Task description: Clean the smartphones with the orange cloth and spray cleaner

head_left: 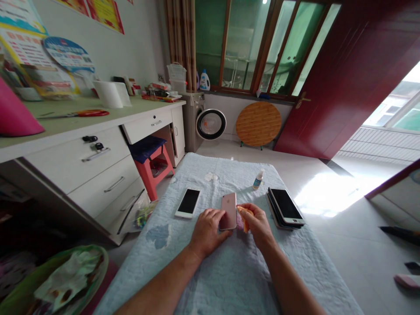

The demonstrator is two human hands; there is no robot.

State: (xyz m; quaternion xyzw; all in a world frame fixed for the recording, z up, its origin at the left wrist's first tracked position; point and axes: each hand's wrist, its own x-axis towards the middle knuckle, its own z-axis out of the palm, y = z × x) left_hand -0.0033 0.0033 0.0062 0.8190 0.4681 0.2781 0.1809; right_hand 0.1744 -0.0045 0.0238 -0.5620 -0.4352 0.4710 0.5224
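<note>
A rose-gold smartphone [229,211] lies back side up in the middle of the cloth-covered table. My left hand [207,229] grips it from the left, fingers along its left edge and thumb near its lower end. Bunched in the closed fingers of my right hand [260,223] is an orange cloth [246,216], held against the phone's right edge. A white smartphone [188,203] with a dark screen lies to the left. On the right is a stack of phones [286,205], a white one on top. A small spray bottle [258,179] stands upright behind my right hand.
The table's light blue quilted cover [157,262] has its far edge beyond the phones. A white desk [98,175] runs along the left, with a red stool [155,170] under it. At lower left sits a waste basket [101,271]. A red door [315,87] is at right.
</note>
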